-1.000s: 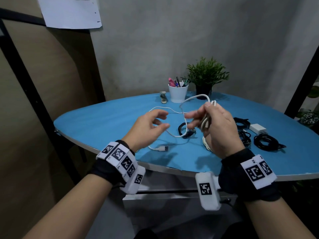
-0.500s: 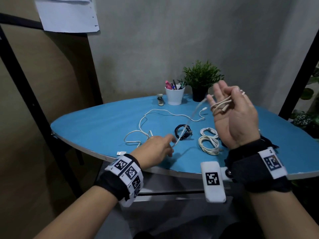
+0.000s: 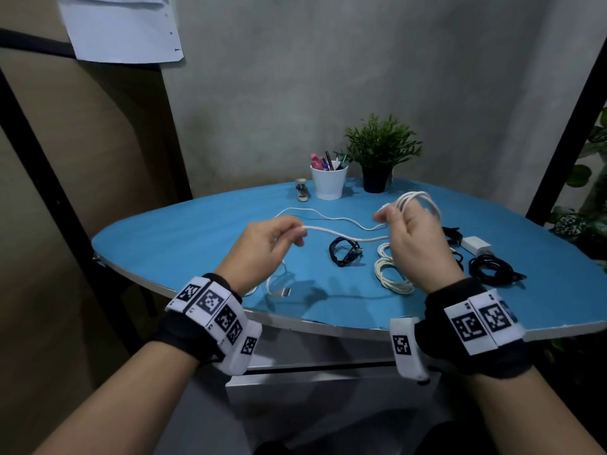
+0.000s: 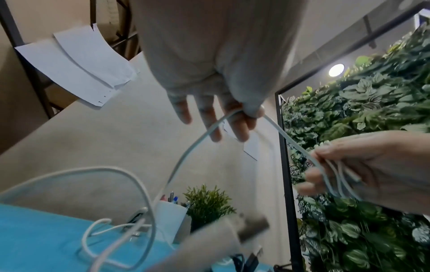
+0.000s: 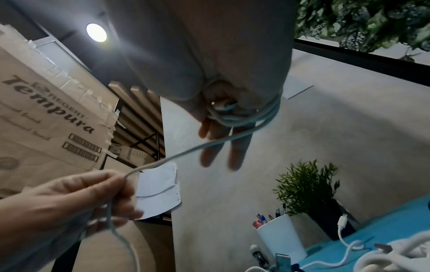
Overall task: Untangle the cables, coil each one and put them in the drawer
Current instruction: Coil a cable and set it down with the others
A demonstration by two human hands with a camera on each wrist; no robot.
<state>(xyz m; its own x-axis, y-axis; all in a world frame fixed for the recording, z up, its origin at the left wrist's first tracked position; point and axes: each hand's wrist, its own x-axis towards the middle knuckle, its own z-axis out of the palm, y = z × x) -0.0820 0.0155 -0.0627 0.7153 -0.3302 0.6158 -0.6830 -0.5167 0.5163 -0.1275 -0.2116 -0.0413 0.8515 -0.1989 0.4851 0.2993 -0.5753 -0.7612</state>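
A white cable (image 3: 345, 237) runs taut between my two hands above the blue table (image 3: 197, 231). My left hand (image 3: 299, 233) pinches it between thumb and fingers; its slack drops to a USB plug (image 3: 284, 292) near the front edge. My right hand (image 3: 389, 221) holds several loops of the same cable (image 3: 418, 198) wound round its fingers, with the thumb pressing the end plug (image 5: 224, 105). The left wrist view shows the cable (image 4: 197, 147) passing under my left fingers (image 4: 235, 121).
On the table lie a coiled black cable (image 3: 345, 252), a coiled white cable (image 3: 391, 275), a thin white cable (image 3: 315, 213), black cables (image 3: 492, 269) and a white adapter (image 3: 476, 245). A pen cup (image 3: 329, 182), plant (image 3: 377, 159) and stapler (image 3: 301, 191) stand behind. A grey cabinet (image 3: 312, 359) sits underneath.
My right hand has come down from head height to level with the left. My left hand has risen from the table's front edge, still holding the cable, which is now taut.
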